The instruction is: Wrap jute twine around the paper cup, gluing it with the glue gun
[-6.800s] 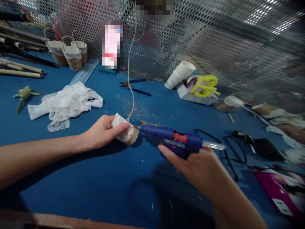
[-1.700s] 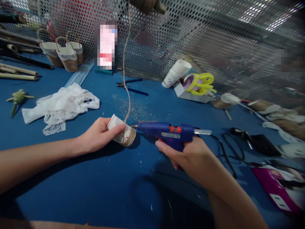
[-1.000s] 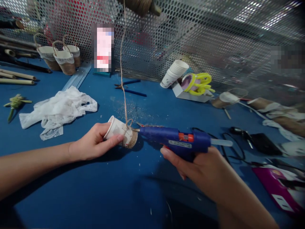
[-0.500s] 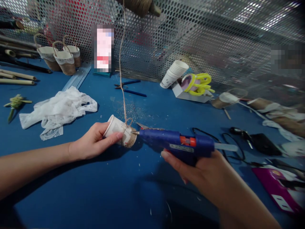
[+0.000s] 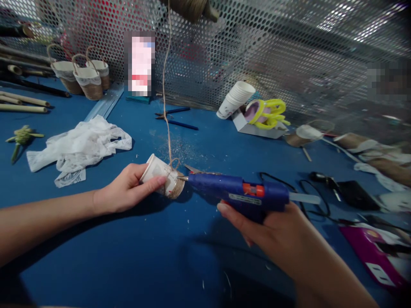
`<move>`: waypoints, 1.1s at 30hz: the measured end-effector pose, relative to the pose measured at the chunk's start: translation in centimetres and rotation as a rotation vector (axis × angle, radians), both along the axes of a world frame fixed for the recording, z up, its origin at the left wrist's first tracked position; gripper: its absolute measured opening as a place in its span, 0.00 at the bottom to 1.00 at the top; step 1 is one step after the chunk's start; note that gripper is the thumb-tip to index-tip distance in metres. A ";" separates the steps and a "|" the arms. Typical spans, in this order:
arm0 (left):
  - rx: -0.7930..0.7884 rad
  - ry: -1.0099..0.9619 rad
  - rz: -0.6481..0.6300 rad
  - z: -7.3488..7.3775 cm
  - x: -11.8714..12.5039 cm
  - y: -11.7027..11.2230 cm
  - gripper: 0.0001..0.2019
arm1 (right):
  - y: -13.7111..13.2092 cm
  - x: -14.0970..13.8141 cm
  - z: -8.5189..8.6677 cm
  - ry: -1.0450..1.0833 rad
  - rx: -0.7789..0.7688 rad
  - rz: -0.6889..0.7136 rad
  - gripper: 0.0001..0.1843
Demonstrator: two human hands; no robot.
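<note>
My left hand (image 5: 128,188) grips a white paper cup (image 5: 154,169) lying tilted on its side, its mouth toward the left. Brown twine (image 5: 176,188) is wound round the cup's base end, and a strand of it runs up to a spool (image 5: 188,8) at the top of the view. In my right hand (image 5: 269,231) is a blue hot glue gun (image 5: 218,184) with a clear glue stick (image 5: 305,197) poking out of its back. The gun's metal nozzle reaches the twine-wrapped end of the cup; whether it touches is hard to tell. Scissors (image 5: 191,168) lie partly hidden behind the gun.
White lace (image 5: 86,145) lies bunched at left, near several twine-covered baskets (image 5: 88,83). Blue-handled pliers (image 5: 180,124) lie beyond the cup. Stacked paper cups (image 5: 236,98) and a box (image 5: 257,128) with yellow cord stand at the back. A black cable (image 5: 316,209) and purple packet (image 5: 366,252) are at right.
Hardly anything differs. The cup, both hands and the glue gun hold nearly the same positions, with only a very slight shift of the view.
</note>
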State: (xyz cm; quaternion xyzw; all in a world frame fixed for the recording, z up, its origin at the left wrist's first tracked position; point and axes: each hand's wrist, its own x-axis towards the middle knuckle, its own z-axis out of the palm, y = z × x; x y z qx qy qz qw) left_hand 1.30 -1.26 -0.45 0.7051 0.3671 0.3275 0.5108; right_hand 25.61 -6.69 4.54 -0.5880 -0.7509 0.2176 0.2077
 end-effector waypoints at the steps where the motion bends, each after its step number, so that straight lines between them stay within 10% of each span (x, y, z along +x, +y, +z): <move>1: -0.019 -0.006 0.004 0.0 0.0 0.0 0.12 | 0.0 0.0 0.0 0.000 0.005 0.008 0.25; 13: -0.144 -0.097 0.030 -0.2 0.3 0.2 0.10 | 0.0 -0.7 0.9 0.019 -0.002 0.027 0.21; 21: -0.200 -0.146 0.082 -0.7 0.3 0.5 0.13 | 1.5 0.6 0.6 0.270 -0.320 -0.049 0.15; 33: -0.194 -0.175 0.067 -0.6 0.5 0.5 0.16 | 8.6 2.8 -1.5 0.484 -0.275 -0.474 0.19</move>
